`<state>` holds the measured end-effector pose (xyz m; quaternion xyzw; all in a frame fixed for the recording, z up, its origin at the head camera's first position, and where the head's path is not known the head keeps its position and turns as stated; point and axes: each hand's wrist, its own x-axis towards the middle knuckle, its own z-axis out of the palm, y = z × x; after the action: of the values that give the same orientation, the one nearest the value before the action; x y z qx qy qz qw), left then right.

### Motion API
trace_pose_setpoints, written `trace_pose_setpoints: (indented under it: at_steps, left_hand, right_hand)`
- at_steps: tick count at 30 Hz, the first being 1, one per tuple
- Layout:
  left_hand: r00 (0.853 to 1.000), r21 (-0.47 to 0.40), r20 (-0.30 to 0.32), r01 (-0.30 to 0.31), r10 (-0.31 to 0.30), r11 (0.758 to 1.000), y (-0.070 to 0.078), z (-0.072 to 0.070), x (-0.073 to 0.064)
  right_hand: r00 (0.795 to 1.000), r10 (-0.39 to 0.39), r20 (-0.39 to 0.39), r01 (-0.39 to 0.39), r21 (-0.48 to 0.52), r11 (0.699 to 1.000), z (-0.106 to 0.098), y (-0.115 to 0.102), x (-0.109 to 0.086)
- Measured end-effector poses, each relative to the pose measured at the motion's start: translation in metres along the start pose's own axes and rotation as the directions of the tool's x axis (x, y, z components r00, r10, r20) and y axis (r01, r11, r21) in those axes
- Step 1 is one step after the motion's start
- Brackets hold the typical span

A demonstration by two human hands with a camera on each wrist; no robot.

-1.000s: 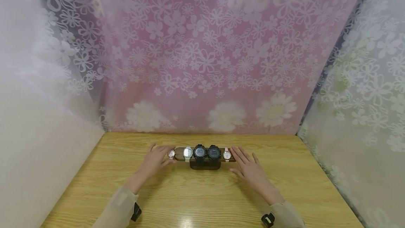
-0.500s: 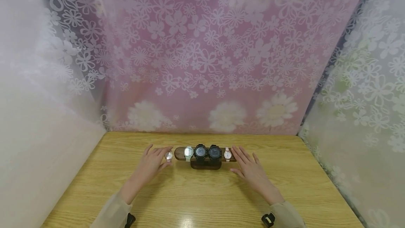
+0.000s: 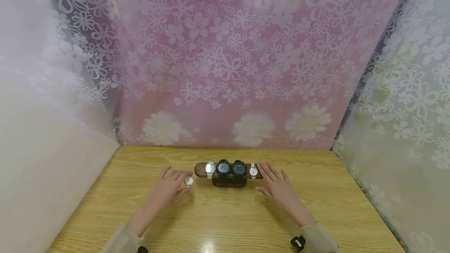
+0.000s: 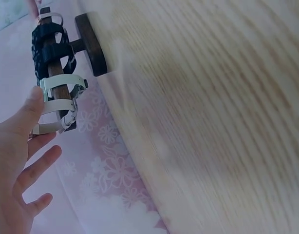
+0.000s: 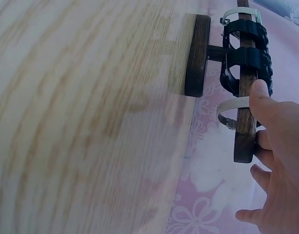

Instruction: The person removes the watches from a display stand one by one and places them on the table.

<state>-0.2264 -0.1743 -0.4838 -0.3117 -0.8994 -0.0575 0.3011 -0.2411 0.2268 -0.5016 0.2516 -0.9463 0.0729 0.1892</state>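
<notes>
1. The left hand (image 3: 165,186) pinches a pale watch (image 3: 188,181) between thumb and fingers, just off the left end of the stand (image 3: 200,170).
2. The right hand (image 3: 280,193) has its fingers extended at the stand's right end, thumb spread apart.
3. Along the stand, left to right, sit a mint watch (image 3: 210,168), two black watches (image 3: 223,167) and a small watch (image 3: 253,171).
4. The bench (image 3: 225,214) lies beneath the stand; a flowered curtain (image 3: 225,65) hangs behind it.

- A yellowish wood-grain tabletop (image 3: 225,212) has rounded far corners.
- Behind it hangs a pink-mauve curtain (image 3: 218,100), printed with white flowers, large pale daisies along the bottom.
- A whitish sheet (image 3: 52,128) slopes down the left side.
- A pale, greenish-tinted floral sheet (image 3: 400,143) lines the right.
- Light glares (image 3: 208,246) off the wood.
</notes>
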Motion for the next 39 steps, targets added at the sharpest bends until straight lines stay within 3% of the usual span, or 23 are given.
trace_pose_setpoints:
  at_steps: [7, 14, 23, 31, 39]
  left_hand:
    - [0.996, 0.018, 0.069, -0.054, 0.053, 0.998, 0.008, 0.003, -0.006]
    - [0.975, -0.023, 0.195, -0.101, 0.104, 0.995, 0.022, 0.012, -0.014]
    - [0.954, -0.108, 0.281, -0.082, 0.109, 0.991, 0.034, 0.023, -0.018]
    - [0.956, -0.114, 0.271, -0.083, 0.112, 0.990, 0.038, 0.029, -0.018]
    - [0.964, -0.125, 0.244, -0.082, 0.111, 0.989, 0.039, 0.032, -0.020]
  right_hand:
    - [1.000, -0.004, -0.013, 0.004, 0.006, 1.000, 0.000, 0.001, -0.001]
    - [1.000, 0.012, -0.003, -0.012, 0.020, 1.000, 0.001, 0.001, 0.000]
    - [0.999, 0.030, 0.045, -0.031, 0.012, 0.999, 0.002, 0.001, 0.001]
    - [1.000, -0.016, -0.013, 0.017, 0.018, 1.000, 0.006, 0.004, 0.000]
    - [1.000, -0.014, -0.008, 0.014, 0.029, 0.999, 0.004, 0.004, 0.000]
